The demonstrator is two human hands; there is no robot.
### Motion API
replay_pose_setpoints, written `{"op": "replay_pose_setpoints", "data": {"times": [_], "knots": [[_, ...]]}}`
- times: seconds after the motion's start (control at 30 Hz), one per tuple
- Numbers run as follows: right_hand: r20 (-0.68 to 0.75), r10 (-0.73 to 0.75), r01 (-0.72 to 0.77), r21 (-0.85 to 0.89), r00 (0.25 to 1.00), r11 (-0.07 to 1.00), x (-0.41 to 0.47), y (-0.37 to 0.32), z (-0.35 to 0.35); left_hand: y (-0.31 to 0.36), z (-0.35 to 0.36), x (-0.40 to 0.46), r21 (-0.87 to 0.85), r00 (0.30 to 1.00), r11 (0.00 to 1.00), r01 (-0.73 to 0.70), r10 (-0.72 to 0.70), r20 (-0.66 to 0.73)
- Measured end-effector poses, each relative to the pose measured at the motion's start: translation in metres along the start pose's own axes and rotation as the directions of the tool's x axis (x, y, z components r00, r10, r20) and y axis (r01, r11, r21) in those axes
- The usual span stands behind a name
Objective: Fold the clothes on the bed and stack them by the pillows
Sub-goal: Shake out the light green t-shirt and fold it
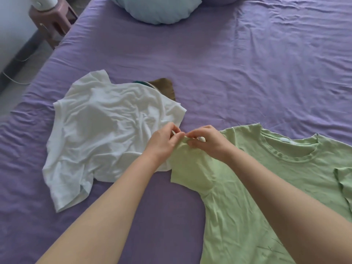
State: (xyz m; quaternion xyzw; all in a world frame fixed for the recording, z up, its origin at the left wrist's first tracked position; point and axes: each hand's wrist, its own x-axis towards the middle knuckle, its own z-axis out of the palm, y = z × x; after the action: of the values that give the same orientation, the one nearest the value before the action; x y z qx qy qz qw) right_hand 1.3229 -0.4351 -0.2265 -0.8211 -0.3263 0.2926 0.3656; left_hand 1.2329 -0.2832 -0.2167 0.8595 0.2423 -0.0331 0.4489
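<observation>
A light green T-shirt [266, 187] lies spread on the purple bed sheet [228, 73] at the lower right, collar toward the pillows. Its left sleeve is lifted, and both hands pinch the sleeve's hem: my left hand [163, 141] and my right hand [205, 141] almost touch each other there. A crumpled white T-shirt [99, 130] lies to the left, partly under my left hand. A brown garment [165, 88] with a dark green edge pokes out from behind the white shirt. A pale blue pillow [158, 8] lies at the bed's head.
A second, purple pillow [219, 0] shows at the top edge. Left of the bed stands a pink stool [51, 21] with a white appliance on it, and a cable runs over the floor. The bed's left edge runs diagonally past the white shirt.
</observation>
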Motion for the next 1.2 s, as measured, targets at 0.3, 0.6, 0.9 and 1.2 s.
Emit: {"op": "replay_pose_setpoints", "data": {"times": [0.3,0.6,0.9,1.2], "knots": [[-0.048,0.117,-0.098,0.285,0.992,0.953,0.006,-0.01,-0.011,-0.021,0.016,-0.033,-0.432,0.954,0.856,0.284,-0.207,0.217],[0.041,0.162,-0.164,0.423,0.986,0.891,-0.002,-0.021,-0.022,-0.013,0.031,-0.071,-0.552,0.985,0.821,0.149,-0.172,0.01],[0.377,0.077,-0.178,0.241,0.923,0.954,-0.001,-0.051,-0.043,0.019,0.04,-0.084,-0.324,0.994,0.945,0.033,-0.064,-0.084],[0.257,0.093,-0.184,0.356,0.962,0.916,-0.029,-0.024,-0.076,0.022,0.068,-0.122,-0.483,0.974,0.864,0.147,-0.212,-0.084]]}}
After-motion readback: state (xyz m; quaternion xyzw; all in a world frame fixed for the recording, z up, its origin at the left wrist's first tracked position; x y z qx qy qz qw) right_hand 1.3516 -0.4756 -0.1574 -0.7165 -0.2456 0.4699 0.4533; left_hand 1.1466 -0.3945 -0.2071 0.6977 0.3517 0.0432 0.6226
